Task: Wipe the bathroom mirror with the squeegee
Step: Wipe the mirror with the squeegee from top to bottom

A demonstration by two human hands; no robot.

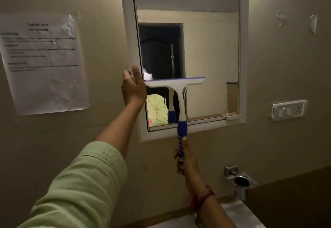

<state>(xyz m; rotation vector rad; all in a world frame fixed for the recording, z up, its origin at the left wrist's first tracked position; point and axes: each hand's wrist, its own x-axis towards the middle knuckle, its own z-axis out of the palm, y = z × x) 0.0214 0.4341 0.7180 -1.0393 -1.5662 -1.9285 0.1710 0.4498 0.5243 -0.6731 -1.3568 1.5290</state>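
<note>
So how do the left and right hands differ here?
1. The left hand grips the mirror frame at its left edge. The right hand grips the squeegee by its blue handle.
2. The left hand is level with the squeegee's blade, while the right hand is below the mirror.
3. The left arm has a green sleeve. The right wrist shows a red thread.

Both hands are gripping something.

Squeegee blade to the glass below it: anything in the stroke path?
Nothing visible. The squeegee blade lies across the mirror at mid-height, with the right hand gripping its handle below. The left hand grips the mirror frame beside the blade's left end, off the glass.
</note>
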